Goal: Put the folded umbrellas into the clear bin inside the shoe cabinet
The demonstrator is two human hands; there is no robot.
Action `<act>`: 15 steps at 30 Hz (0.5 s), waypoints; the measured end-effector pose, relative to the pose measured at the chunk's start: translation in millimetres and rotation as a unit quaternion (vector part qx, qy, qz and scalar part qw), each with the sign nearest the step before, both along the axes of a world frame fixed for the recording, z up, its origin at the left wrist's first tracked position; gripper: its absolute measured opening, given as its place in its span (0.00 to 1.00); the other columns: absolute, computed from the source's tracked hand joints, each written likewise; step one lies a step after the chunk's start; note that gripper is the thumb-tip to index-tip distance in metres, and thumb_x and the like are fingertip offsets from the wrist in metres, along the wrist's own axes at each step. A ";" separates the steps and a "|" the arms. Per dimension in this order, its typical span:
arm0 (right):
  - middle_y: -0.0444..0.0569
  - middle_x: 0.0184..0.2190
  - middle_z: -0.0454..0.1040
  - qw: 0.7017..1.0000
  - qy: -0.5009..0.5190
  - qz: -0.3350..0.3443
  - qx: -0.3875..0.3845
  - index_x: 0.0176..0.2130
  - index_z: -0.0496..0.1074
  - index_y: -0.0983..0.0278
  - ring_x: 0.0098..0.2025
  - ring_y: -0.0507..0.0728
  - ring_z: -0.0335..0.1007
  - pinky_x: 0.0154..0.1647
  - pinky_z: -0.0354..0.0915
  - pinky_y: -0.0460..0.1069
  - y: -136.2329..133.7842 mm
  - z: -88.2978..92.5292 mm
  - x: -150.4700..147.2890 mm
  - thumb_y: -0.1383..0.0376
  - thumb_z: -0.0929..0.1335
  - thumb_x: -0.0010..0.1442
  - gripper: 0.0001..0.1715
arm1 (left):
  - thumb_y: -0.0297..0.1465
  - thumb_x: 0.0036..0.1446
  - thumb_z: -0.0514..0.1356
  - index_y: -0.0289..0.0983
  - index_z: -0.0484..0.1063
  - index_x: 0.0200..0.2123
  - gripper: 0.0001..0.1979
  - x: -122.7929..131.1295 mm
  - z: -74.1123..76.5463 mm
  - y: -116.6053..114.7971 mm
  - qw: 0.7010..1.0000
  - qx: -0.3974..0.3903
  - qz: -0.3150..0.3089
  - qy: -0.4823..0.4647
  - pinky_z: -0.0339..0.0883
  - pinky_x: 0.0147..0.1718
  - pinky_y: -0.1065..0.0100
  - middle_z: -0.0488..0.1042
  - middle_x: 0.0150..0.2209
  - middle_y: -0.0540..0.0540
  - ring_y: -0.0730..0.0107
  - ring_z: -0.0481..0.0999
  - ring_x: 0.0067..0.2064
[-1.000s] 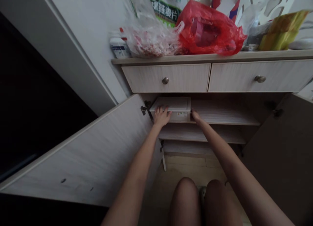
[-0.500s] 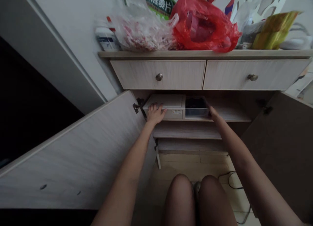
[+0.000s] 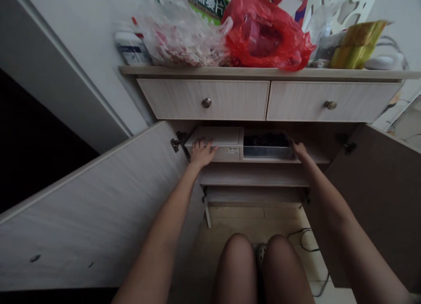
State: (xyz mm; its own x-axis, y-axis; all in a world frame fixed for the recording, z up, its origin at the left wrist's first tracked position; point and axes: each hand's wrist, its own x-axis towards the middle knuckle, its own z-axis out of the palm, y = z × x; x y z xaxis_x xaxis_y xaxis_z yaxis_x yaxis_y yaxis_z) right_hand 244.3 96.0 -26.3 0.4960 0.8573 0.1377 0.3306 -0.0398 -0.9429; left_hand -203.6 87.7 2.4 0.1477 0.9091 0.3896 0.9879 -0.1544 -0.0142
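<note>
A white storage box [image 3: 226,135] lies on the upper shelf of the cabinet. My left hand [image 3: 202,153] rests on its top and front edge, fingers spread. From the box's right end a clear plastic drawer [image 3: 268,153] sticks out sideways. Dark contents [image 3: 263,139], too dim to name, lie in it. My right hand [image 3: 299,149] holds the drawer's right end, with its fingertips partly hidden behind that end.
Both cabinet doors, left [image 3: 108,198] and right [image 3: 375,198], stand open beside my arms. Two closed drawers [image 3: 204,91] run above. A red plastic bag [image 3: 266,36] and other packages crowd the top. A cable [image 3: 305,247] lies on the floor.
My right hand has moved right, and the clear drawer sticks out farther from the white box. My left hand stays on the box. The whole view has shifted slightly.
</note>
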 end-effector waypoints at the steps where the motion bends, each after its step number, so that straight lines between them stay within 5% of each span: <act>1: 0.61 0.42 0.76 0.999 -0.041 -0.007 0.026 0.38 0.75 0.66 0.56 0.70 0.66 0.56 0.63 0.63 2.2 7.0 1.2 0.53 0.68 0.56 0.18 | 0.48 0.66 0.41 0.37 0.61 0.64 0.32 -0.1 -0.1 0.2 1.000 0.001 -0.003 -0.002 0.49 0.62 0.47 0.60 0.64 0.33 0.44 0.56 0.66; 3: 0.61 0.48 0.75 0.987 -0.142 0.006 0.078 0.41 0.76 0.66 0.60 0.70 0.62 0.61 0.58 0.63 9.6 23.5 -1.7 0.56 0.69 0.57 0.18 | 0.47 0.66 0.41 0.37 0.61 0.65 0.32 -0.4 -0.6 0.6 1.000 0.001 -0.006 -0.003 0.49 0.62 0.47 0.60 0.64 0.32 0.44 0.56 0.66; 8: 0.55 0.48 0.77 0.940 -0.273 0.175 0.107 0.45 0.77 0.63 0.55 0.66 0.69 0.59 0.61 0.60 36.0 57.3 -41.9 0.62 0.68 0.60 0.14 | 0.47 0.66 0.41 0.37 0.60 0.65 0.31 -1.0 -2.6 1.1 1.000 0.015 -0.007 -0.003 0.49 0.62 0.46 0.60 0.65 0.33 0.44 0.56 0.66; 15: 0.51 0.42 0.80 0.860 -0.399 0.306 0.081 0.42 0.79 0.61 0.45 0.60 0.75 0.46 0.68 0.52 24.5 48.6 -96.9 0.54 0.68 0.62 0.16 | 0.48 0.66 0.41 0.37 0.61 0.65 0.32 -1.4 -2.6 -0.1 1.000 0.016 -0.008 0.008 0.49 0.62 0.48 0.61 0.64 0.33 0.45 0.58 0.65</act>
State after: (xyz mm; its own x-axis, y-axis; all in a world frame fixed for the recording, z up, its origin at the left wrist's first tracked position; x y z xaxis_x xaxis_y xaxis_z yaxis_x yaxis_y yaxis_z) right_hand 147.4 120.5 22.2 -0.3501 0.8613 0.3682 0.7878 0.4834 -0.3817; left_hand -205.0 87.5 -0.2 0.1684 0.8935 0.4163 0.9850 -0.1690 -0.0357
